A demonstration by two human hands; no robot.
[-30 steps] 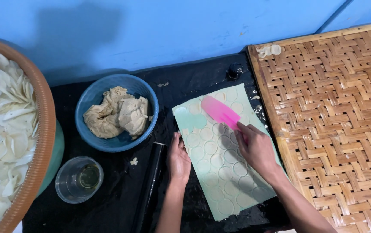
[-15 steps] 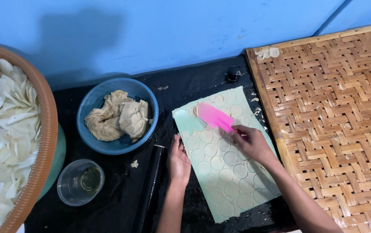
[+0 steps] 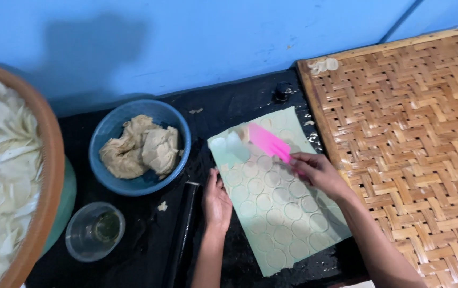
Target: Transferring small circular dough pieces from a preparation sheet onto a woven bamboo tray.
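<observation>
A black worktop (image 3: 239,101) ran below a blue wall, and a woven bamboo tray (image 3: 415,138) covered its right end. At the left edge stood a big brown-rimmed basket (image 3: 42,176) heaped with thin white slices. A blue bowl (image 3: 112,128) beside it held lumps of tan dough (image 3: 141,146). In the middle lay a pale green sheet (image 3: 277,218) marked with rows of pressed rounds. The right hand (image 3: 317,172) had its grip closed on a pink scraper (image 3: 267,141), whose blade lay near the sheet's far left corner. The left hand (image 3: 216,198) rested flat, fingers open, on the sheet's left edge, holding nothing. A dark rolling pin (image 3: 182,229) lay just left of that hand, and a clear cup (image 3: 94,231) stood nearer the basket.
</observation>
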